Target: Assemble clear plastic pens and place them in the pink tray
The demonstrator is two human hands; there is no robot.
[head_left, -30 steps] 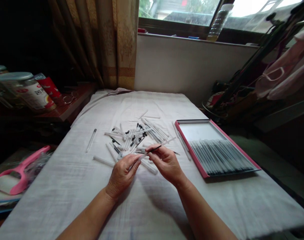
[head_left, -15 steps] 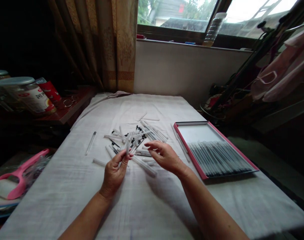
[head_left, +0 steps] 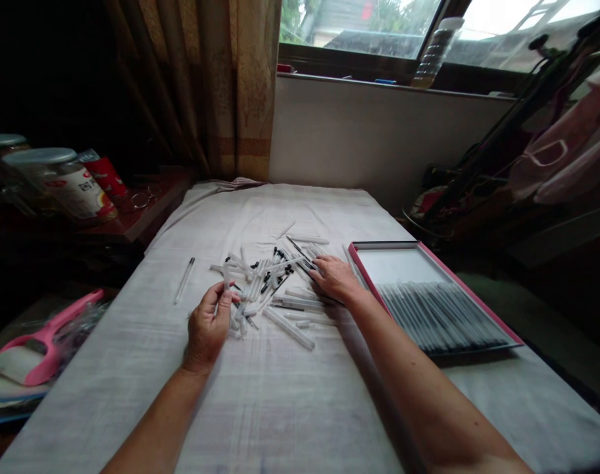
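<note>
A heap of clear plastic tubes and thin black-tipped refills (head_left: 275,276) lies on the white cloth in the middle of the table. My left hand (head_left: 208,326) is closed round one clear tube (head_left: 226,276), held upright near the heap's left side. My right hand (head_left: 335,278) reaches into the heap's right side, fingers curled on thin dark refills there; what it grips is hard to make out. A red-rimmed tray (head_left: 374,280) at the right holds a row of finished pens.
A single tube (head_left: 184,280) lies apart at the left. Jars (head_left: 66,184) stand on a wooden shelf at the far left, with a pink tool (head_left: 48,342) below. Curtain, window sill and a bottle (head_left: 435,46) are behind; clutter at the right.
My hands were together fitting a refill into a tube; they have parted. The left hand moved left with a tube, the right reached forward to the heap's right side.
</note>
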